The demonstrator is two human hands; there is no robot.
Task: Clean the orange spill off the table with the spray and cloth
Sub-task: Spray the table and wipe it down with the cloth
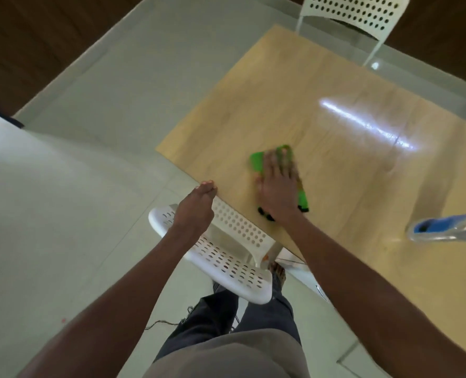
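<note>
My right hand [276, 186] lies flat on a bright green cloth [257, 162] and presses it onto the light wooden table [321, 148]; hand and cloth are blurred by motion. The cloth has a dark edge near my wrist. My left hand [197, 207] rests with closed fingers on the table's left edge, above a white chair's backrest, holding nothing. The spray bottle [444, 227], clear with a blue head, stands at the right edge of the view, blurred. I see no orange spill on the bare table; the cloth hides what is under it.
A white perforated chair [226, 257] is tucked at the table's near-left side, right in front of my legs. A second white perforated chair [354, 12] stands at the far end. A lamp glare streaks the tabletop. Grey floor tiles lie to the left.
</note>
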